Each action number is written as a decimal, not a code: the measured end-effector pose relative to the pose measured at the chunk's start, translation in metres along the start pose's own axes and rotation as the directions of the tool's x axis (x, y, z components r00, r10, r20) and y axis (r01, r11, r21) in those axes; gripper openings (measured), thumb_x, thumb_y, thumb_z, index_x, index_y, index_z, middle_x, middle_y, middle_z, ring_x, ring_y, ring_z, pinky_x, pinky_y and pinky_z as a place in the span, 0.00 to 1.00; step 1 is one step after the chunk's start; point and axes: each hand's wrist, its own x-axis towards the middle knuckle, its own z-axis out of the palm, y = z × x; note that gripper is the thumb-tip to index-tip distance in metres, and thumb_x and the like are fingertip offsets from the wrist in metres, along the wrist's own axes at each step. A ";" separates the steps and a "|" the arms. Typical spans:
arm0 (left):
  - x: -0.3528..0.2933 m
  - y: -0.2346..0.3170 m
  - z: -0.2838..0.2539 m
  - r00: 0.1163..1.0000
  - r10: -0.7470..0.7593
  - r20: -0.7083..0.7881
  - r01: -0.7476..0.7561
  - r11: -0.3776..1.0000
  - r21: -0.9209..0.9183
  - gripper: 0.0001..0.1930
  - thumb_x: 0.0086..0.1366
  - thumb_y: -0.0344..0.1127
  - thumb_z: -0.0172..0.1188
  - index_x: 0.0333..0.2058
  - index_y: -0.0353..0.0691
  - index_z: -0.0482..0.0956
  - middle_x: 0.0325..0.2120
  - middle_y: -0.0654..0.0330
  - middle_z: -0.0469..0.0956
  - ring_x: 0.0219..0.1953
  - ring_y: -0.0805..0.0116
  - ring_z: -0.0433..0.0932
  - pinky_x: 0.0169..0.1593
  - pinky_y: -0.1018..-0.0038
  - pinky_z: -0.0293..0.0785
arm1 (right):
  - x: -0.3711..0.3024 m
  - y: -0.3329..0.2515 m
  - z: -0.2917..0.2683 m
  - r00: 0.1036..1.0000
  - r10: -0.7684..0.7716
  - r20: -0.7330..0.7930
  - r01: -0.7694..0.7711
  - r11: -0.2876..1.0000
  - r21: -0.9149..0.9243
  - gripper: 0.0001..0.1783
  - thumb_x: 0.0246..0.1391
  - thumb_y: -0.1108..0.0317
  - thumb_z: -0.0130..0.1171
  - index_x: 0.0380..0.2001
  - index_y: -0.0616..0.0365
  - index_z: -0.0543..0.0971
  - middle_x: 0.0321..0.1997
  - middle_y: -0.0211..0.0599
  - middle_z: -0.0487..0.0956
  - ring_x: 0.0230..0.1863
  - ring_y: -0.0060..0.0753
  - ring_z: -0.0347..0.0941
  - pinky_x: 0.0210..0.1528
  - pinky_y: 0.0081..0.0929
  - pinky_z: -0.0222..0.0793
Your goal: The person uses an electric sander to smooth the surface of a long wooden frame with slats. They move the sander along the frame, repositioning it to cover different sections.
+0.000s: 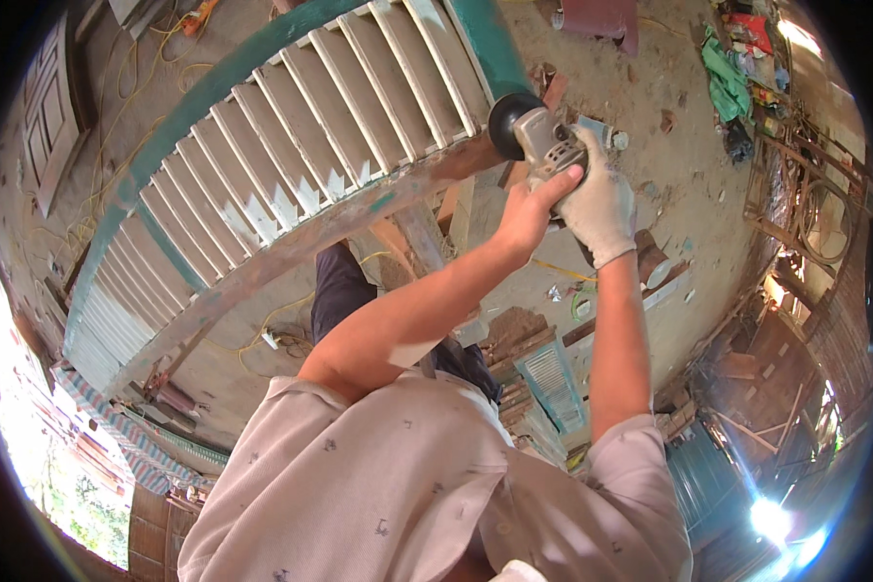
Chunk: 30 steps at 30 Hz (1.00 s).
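With both hands I hold an angle grinder [551, 141], its round black disc [516, 124] at the near corner of a louvred shutter [291, 116]. My right hand [601, 209], in a pale work glove, is wrapped around the grinder's body. My bare left hand [532, 213] closes on it from the left, thumb up against the glove; its other fingers are mostly hidden. The shutter has whitish slats and a green frame. Along its near rail [359, 209] the paint is largely gone, showing brownish bare patches. The disc appears to touch the rail's end.
Wooden pieces [427, 233] lie under the shutter. Yellow cords [252, 339] trail over the dirt floor. A panelled door [53, 116] leans at far left. Cloth and rubbish [732, 78] lie at far right, near stacked metal frames [805, 213]. A smaller blue-green shutter [553, 383] lies beside me.
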 end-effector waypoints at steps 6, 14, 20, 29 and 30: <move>0.012 0.004 0.010 0.998 -0.058 0.013 0.058 0.998 -0.001 0.37 0.69 0.60 0.67 0.60 0.30 0.78 0.53 0.52 0.82 0.54 0.61 0.82 0.60 0.62 0.76 | 0.006 0.016 -0.002 0.999 0.040 -0.034 -0.040 0.999 -0.011 0.46 0.47 0.44 0.78 0.67 0.47 0.73 0.48 0.50 0.88 0.50 0.58 0.86 0.51 0.49 0.79; -0.067 -0.021 -0.027 0.989 -0.054 -0.137 0.059 0.998 0.031 0.34 0.72 0.59 0.64 0.61 0.33 0.77 0.52 0.56 0.83 0.52 0.63 0.81 0.61 0.65 0.74 | -0.055 -0.024 0.028 0.996 -0.014 0.085 0.012 1.000 0.021 0.45 0.47 0.49 0.78 0.67 0.48 0.71 0.46 0.49 0.89 0.46 0.57 0.87 0.49 0.48 0.82; -0.131 -0.056 -0.110 0.982 0.082 -0.172 -0.109 0.982 -0.153 0.31 0.74 0.55 0.60 0.61 0.33 0.77 0.53 0.53 0.84 0.56 0.60 0.82 0.63 0.62 0.75 | -0.094 -0.083 0.076 0.956 -0.162 0.243 0.151 0.986 0.065 0.44 0.50 0.53 0.71 0.70 0.49 0.68 0.44 0.49 0.87 0.44 0.57 0.87 0.47 0.51 0.81; -0.146 -0.052 -0.121 0.970 0.149 -0.192 -0.179 0.972 -0.153 0.28 0.76 0.55 0.58 0.59 0.34 0.79 0.51 0.55 0.84 0.54 0.62 0.83 0.62 0.63 0.75 | -0.105 -0.098 0.093 0.965 -0.186 0.183 0.174 0.982 0.077 0.41 0.53 0.55 0.66 0.70 0.50 0.70 0.40 0.50 0.87 0.40 0.57 0.86 0.45 0.53 0.79; -0.132 -0.052 -0.114 0.972 0.148 -0.180 -0.166 0.982 -0.088 0.26 0.76 0.54 0.58 0.55 0.35 0.82 0.48 0.57 0.86 0.51 0.65 0.84 0.59 0.65 0.76 | -0.100 -0.083 0.090 0.977 -0.153 0.150 0.142 0.986 0.086 0.40 0.53 0.54 0.67 0.69 0.50 0.71 0.40 0.50 0.87 0.40 0.56 0.87 0.45 0.52 0.79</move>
